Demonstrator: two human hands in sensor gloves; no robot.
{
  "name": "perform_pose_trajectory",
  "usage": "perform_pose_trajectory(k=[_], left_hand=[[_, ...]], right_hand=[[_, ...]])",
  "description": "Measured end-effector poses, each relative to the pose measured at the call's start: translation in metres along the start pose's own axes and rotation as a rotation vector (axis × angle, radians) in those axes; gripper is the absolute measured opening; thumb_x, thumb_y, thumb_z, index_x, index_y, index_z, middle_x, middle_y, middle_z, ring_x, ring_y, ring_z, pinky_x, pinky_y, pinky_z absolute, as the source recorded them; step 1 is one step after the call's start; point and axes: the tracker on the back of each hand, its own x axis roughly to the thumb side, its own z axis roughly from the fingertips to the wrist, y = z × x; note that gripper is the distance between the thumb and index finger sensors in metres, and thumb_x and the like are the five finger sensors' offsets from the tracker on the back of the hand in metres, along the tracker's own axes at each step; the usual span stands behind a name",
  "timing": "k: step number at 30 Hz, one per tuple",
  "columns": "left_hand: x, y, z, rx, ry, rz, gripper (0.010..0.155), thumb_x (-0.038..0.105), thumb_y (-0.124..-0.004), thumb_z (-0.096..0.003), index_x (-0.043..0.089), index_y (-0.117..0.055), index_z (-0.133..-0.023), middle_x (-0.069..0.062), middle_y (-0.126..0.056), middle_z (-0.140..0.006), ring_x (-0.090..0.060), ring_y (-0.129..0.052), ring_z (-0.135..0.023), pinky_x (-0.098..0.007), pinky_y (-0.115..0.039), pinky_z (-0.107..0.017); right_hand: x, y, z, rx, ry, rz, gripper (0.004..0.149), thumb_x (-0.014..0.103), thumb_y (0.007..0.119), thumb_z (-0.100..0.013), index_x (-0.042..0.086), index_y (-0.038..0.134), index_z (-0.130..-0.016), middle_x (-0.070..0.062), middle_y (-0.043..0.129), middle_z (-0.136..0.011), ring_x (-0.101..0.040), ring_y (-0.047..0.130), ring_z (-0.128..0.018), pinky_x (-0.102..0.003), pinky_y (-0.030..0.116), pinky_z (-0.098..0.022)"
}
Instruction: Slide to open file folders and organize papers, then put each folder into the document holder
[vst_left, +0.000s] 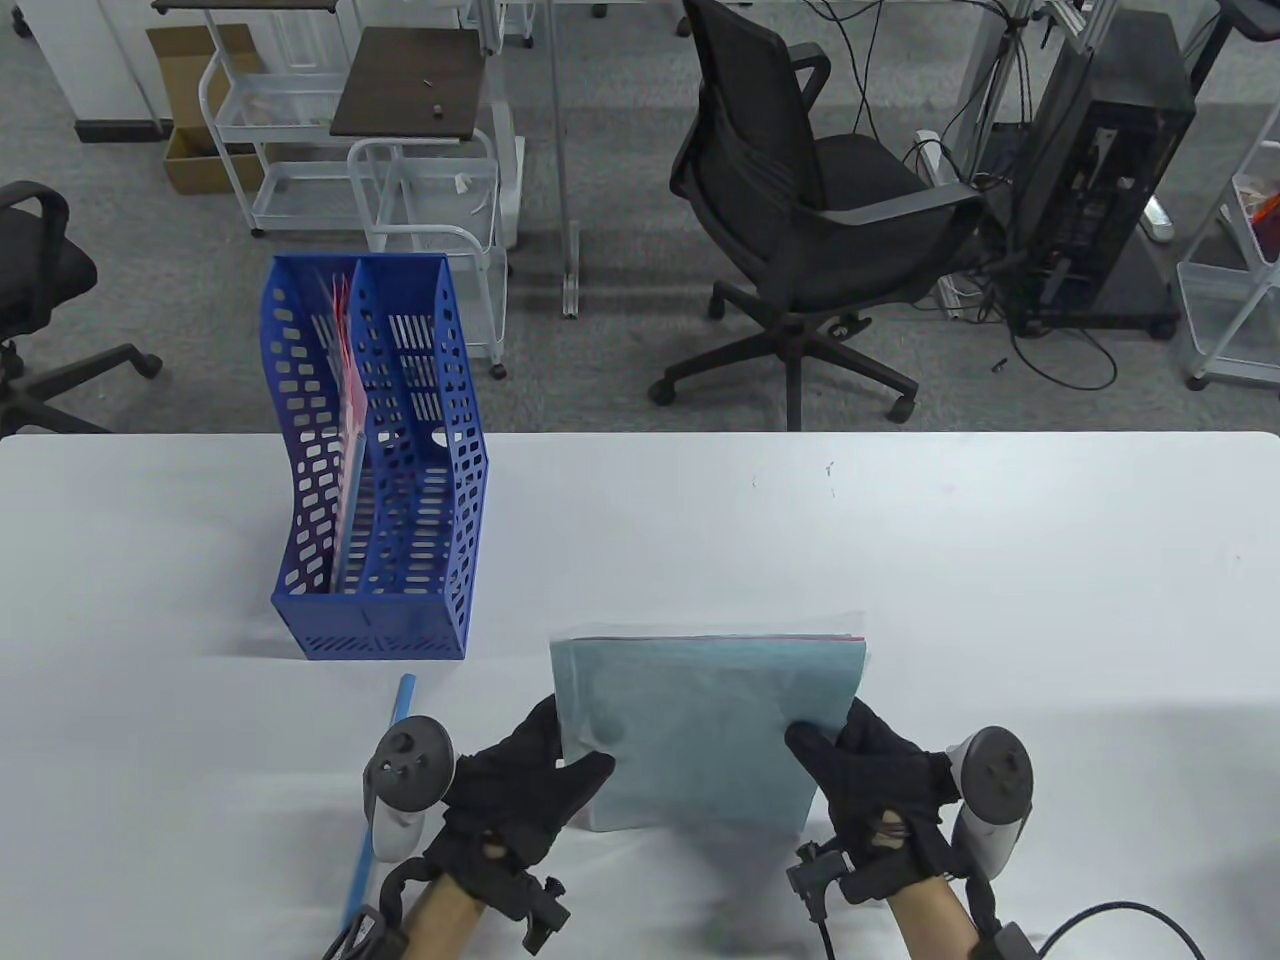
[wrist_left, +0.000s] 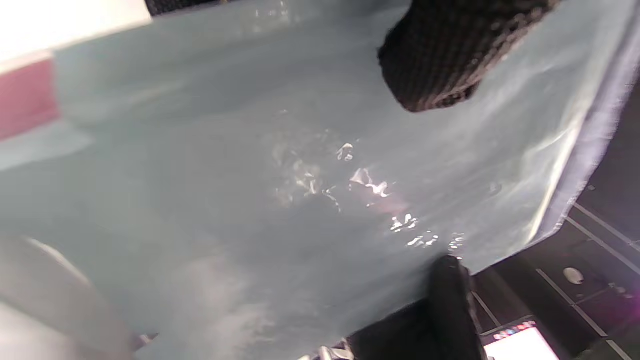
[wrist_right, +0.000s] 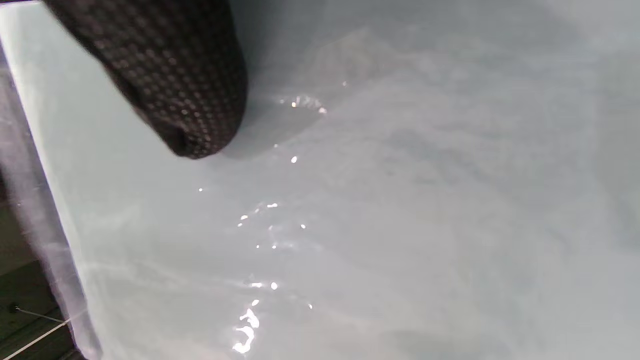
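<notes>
Nearest the person, both hands hold a pale blue folder (vst_left: 700, 730) by its two near corners. Left hand (vst_left: 520, 790) pinches the near-left corner, thumb (vst_left: 585, 772) on top of the cover, other fingers going up along the folder's left edge. Right hand (vst_left: 880, 780) pinches the near-right corner, thumb (vst_left: 810, 742) on top, rest of the fingers under or behind the edge, hidden. Trackers sit on the backs of both hands.

Left wrist view: mostly the glossy blue cover (wrist_left: 280, 190), one gloved fingertip (wrist_left: 440, 60) on it from the top. Right wrist view: same cover (wrist_right: 375, 210), one fingertip (wrist_right: 170, 80) pressed on it.

Folder sits over the white table (vst_left: 1000, 560); thin pink and white paper edges show along its far side. Cannot tell if it lies flat or is lifted off.

Left of the folder, a light blue bar (vst_left: 378, 800) lies on the table beside the left hand.

Farther back and left of the folder, a blue holder (vst_left: 375, 480) stands on the table, with pink folders (vst_left: 345, 420) upright in its left slot.

Beyond the table: a black office chair (vst_left: 810, 220).
</notes>
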Motion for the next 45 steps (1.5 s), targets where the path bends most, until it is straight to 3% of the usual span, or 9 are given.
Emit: perform_pose_trajectory(k=[9, 15, 20, 23, 25, 29, 34, 38, 45], left_hand=[[-0.005, -0.009, 0.000, 0.008, 0.051, -0.081, 0.071, 0.043, -0.087, -0.0449, 0.029, -0.056, -0.108, 0.001, -0.073, -0.107, -0.031, -0.083, -0.098, -0.059, -0.067, -0.074], [0.008, -0.011, 0.006, 0.136, -0.008, -0.091, 0.077, 0.045, -0.086, -0.0441, 0.031, -0.048, -0.110, 0.002, -0.066, -0.111, -0.030, -0.077, -0.103, -0.059, -0.062, -0.077], [0.005, -0.021, 0.003, 0.069, -0.023, 0.089, 0.073, 0.039, -0.083, -0.0467, 0.030, -0.048, -0.109, -0.001, -0.064, -0.111, -0.035, -0.073, -0.103, -0.062, -0.059, -0.077], [0.012, -0.014, 0.004, 0.112, -0.049, -0.048, 0.073, 0.042, -0.084, -0.0455, 0.033, -0.048, -0.109, 0.003, -0.065, -0.111, -0.030, -0.074, -0.104, -0.059, -0.059, -0.079], [-0.003, -0.014, 0.001, 0.076, 0.078, -0.143, 0.075, 0.044, -0.083, -0.0456, 0.031, -0.046, -0.110, 0.000, -0.063, -0.112, -0.032, -0.073, -0.105, -0.059, -0.059, -0.078], [0.005, -0.011, 0.004, 0.062, -0.019, 0.090, 0.074, 0.040, -0.084, -0.0467, 0.030, -0.046, -0.110, -0.001, -0.061, -0.113, -0.036, -0.067, -0.107, -0.062, -0.052, -0.080], [-0.010, -0.015, 0.003, 0.032, 0.108, -0.119, 0.076, 0.042, -0.081, -0.0473, 0.031, -0.042, -0.111, 0.000, -0.059, -0.113, -0.036, -0.070, -0.105, -0.060, -0.055, -0.079], [0.004, -0.008, 0.004, 0.101, 0.008, 0.011, 0.074, 0.039, -0.085, -0.0455, 0.031, -0.048, -0.109, 0.001, -0.065, -0.111, -0.032, -0.074, -0.104, -0.060, -0.057, -0.079], [-0.005, -0.002, 0.003, 0.202, 0.108, -0.252, 0.064, 0.031, -0.096, -0.0387, 0.029, -0.073, -0.098, 0.004, -0.090, -0.089, -0.023, -0.103, -0.075, -0.053, -0.081, -0.066]], right_hand=[[-0.007, 0.001, 0.000, 0.007, 0.008, -0.029, 0.057, 0.048, 0.092, -0.030, 0.030, 0.080, -0.083, 0.005, 0.094, -0.083, -0.028, 0.095, -0.075, -0.058, 0.072, -0.065], [0.003, 0.003, 0.002, -0.001, -0.034, -0.036, 0.052, 0.046, 0.091, -0.032, 0.034, 0.080, -0.082, 0.008, 0.093, -0.085, -0.027, 0.091, -0.081, -0.061, 0.067, -0.068], [-0.003, 0.005, 0.005, -0.027, 0.002, -0.152, 0.041, 0.039, 0.090, -0.036, 0.034, 0.085, -0.076, 0.008, 0.096, -0.078, -0.024, 0.096, -0.074, -0.057, 0.072, -0.067], [0.002, 0.005, 0.003, -0.007, -0.047, -0.101, 0.055, 0.050, 0.093, -0.031, 0.034, 0.081, -0.082, 0.007, 0.091, -0.087, -0.027, 0.089, -0.083, -0.061, 0.065, -0.070], [-0.011, 0.004, 0.002, 0.010, 0.042, 0.013, 0.060, 0.051, 0.090, -0.032, 0.032, 0.075, -0.088, 0.005, 0.087, -0.092, -0.029, 0.087, -0.085, -0.061, 0.063, -0.069], [-0.007, 0.005, 0.002, -0.003, 0.015, -0.136, 0.043, 0.041, 0.090, -0.035, 0.032, 0.085, -0.078, 0.006, 0.096, -0.079, -0.025, 0.095, -0.076, -0.056, 0.069, -0.069], [-0.024, 0.006, 0.002, 0.005, 0.095, -0.026, 0.047, 0.043, 0.090, -0.035, 0.033, 0.083, -0.080, 0.006, 0.093, -0.083, -0.027, 0.092, -0.079, -0.058, 0.067, -0.068], [-0.014, 0.002, 0.002, -0.043, 0.035, -0.100, 0.040, 0.040, 0.089, -0.035, 0.034, 0.087, -0.075, 0.008, 0.099, -0.075, -0.022, 0.099, -0.071, -0.053, 0.077, -0.065], [-0.013, 0.007, 0.001, -0.014, 0.017, -0.047, 0.041, 0.037, 0.090, -0.035, 0.030, 0.089, -0.075, 0.004, 0.103, -0.073, -0.025, 0.103, -0.068, -0.054, 0.079, -0.062]])
